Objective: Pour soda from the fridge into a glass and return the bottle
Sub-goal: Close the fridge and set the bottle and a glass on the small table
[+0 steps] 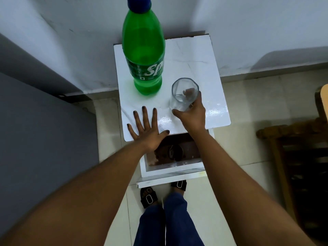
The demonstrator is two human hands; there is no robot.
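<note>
A green soda bottle [144,50] with a blue cap stands upright at the back left of a small white table [197,55]. To its right stands a clear glass [182,95] that looks empty. My right hand [190,112] is wrapped around the glass from the near side, fingers showing through it. My left hand [147,128] lies flat on the table's front left, palm down, fingers spread, holding nothing. It is a short way in front of the bottle and apart from it.
The table stands against a white wall. A grey surface [44,130] fills the left side. A wooden chair [292,157] is at the right. Below the tabletop is an open shelf [174,153]. My feet in black sandals stand on the tiled floor.
</note>
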